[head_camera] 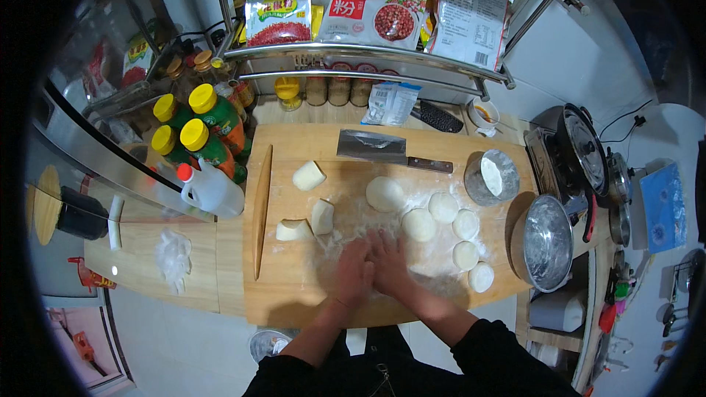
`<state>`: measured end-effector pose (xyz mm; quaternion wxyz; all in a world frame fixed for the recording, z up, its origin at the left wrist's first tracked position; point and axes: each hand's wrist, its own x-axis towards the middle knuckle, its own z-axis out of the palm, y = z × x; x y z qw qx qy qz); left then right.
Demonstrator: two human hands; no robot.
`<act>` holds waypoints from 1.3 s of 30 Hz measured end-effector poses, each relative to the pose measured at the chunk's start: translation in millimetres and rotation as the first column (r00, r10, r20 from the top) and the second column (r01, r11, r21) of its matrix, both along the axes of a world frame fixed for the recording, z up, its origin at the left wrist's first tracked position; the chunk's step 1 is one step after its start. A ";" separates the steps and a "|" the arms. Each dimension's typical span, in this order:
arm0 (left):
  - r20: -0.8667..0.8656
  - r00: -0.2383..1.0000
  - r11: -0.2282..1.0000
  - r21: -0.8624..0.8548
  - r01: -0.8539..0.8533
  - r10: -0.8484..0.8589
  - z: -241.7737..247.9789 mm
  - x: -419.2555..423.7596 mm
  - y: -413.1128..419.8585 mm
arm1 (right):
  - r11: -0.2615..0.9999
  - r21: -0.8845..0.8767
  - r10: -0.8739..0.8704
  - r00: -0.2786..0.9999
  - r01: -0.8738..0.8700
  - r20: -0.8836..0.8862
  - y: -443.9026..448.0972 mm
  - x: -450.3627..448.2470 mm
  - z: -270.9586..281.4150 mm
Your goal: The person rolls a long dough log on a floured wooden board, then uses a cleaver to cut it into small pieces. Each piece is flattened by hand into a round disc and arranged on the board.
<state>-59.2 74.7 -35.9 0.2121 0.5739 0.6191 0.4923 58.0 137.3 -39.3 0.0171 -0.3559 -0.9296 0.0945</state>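
Observation:
My left hand (353, 271) and my right hand (389, 264) meet side by side on the floured wooden board (309, 298), palms down. Whatever lies beneath them is hidden. Just beyond my right fingers sits a large flattened dough round (385, 194). To the right are several smaller dough rounds, among them a thick one (418, 225) and a small one (481, 277). Three cut dough chunks lie to the left: an upper one (309, 176), a middle one (322, 216) and a lower one (293, 230). A tapered wooden rolling pin (263, 212) rests along the board's left side.
A cleaver (372, 146) lies across the board's back. At right stand a metal bowl of flour (499, 176) and a larger floury metal bowl (546, 242). A white jug (215, 190) and yellow-capped bottles (212, 116) stand left. A metal rack (353, 51) overhangs the back.

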 end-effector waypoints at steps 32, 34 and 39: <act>-0.297 0.901 0.949 0.117 -0.294 0.316 -2.7 -35.9 -11.5 | 0.937 0.143 0.340 0.927 -0.320 -0.157 13.1 33.5 -21.1; -0.413 0.832 0.928 0.124 -0.351 0.370 9.0 -44.5 0.3 | 0.968 0.155 0.220 0.967 -0.200 -0.131 28.4 21.6 -19.6; -0.673 0.660 0.893 0.002 -0.451 0.335 24.0 -64.7 43.5 | 0.981 0.193 0.030 0.976 0.012 -0.214 76.7 3.4 -6.6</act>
